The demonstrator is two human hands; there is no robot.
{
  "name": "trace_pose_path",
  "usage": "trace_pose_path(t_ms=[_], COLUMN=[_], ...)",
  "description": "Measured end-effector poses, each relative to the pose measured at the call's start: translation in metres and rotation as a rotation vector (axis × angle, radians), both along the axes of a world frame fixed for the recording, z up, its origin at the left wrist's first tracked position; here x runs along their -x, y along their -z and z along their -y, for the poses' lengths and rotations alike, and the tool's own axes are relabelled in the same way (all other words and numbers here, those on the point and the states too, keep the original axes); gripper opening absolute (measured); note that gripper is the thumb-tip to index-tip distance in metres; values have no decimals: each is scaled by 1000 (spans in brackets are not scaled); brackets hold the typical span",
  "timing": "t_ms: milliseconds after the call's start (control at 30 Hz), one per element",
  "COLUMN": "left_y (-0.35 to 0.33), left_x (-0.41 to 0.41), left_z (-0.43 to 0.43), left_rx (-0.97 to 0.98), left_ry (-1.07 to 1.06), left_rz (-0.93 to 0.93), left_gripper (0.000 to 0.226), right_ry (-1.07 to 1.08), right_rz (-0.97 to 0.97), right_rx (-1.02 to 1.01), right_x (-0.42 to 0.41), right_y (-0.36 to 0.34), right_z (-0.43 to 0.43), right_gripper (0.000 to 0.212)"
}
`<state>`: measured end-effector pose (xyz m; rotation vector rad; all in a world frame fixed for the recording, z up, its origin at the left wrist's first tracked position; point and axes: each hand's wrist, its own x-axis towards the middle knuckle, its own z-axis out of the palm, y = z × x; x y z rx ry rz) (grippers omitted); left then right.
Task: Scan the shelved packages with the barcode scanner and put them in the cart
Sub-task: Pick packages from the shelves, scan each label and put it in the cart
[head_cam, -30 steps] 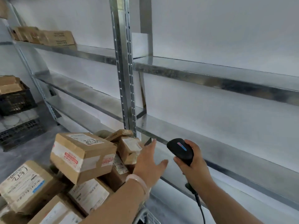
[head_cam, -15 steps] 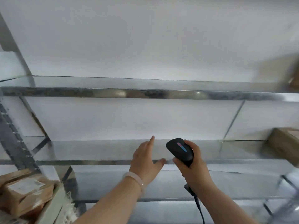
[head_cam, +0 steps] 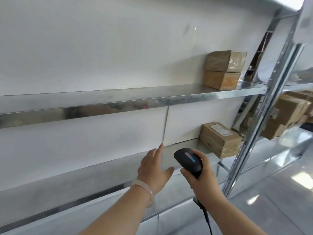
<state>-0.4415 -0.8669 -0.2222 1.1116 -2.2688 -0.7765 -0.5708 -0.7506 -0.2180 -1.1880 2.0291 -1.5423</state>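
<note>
A: State of the right hand (head_cam: 201, 177)?

B: Curled round the handle of a black scanner (head_cam: 188, 160), thumb along the near side, fingers wrapped behind. Head of the scanner above the knuckles, aimed away towards the shelves, a red and blue strip on top. Black cable (head_cam: 205, 216) hanging from the base of the handle, past the wrist.

A: And the left hand (head_cam: 153, 168)?

B: Holding nothing. Fingers straight and close together, stretched forward over the lower shelf (head_cam: 84, 175), thumb spread wide to the right. Just left of the scanner, not touching it. Impossible to tell whether touching the shelf. Pale bracelet (head_cam: 144, 192) round the wrist.

A: Nearest package?

B: One brown box (head_cam: 220, 139) with a white label on top, lying at the right end of the lower shelf, beside a metal post (head_cam: 264, 106). Up and to the right of the scanner, apart from both hands. Well clear of the left fingertips (head_cam: 160, 150), nearer the right hand.

A: Other packages?

B: Two more on the middle shelf (head_cam: 118, 99), top box (head_cam: 226, 61) sitting on bottom box (head_cam: 221, 80), at the right end, above the labelled one. Heaped boxes (head_cam: 291, 111) past the post, blurred.
</note>
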Motion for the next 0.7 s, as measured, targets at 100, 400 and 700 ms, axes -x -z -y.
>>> trace_pose_path(t_ms=[100, 400, 700], left_y=[4, 13, 20], left_x=[41, 140, 220], left_z=[1, 30, 73], left_rx=[-1, -24, -81], left_ry=[72, 261, 395], left_rz=[7, 4, 5], left_gripper=[84, 80, 79], right_ry=[82, 268, 464], right_rz=[10, 26, -30], right_rx=[-5, -35, -15], right_x=[35, 107, 178], right_y=[0, 16, 15], right_z=[-7, 6, 24], right_gripper=[58, 59, 62])
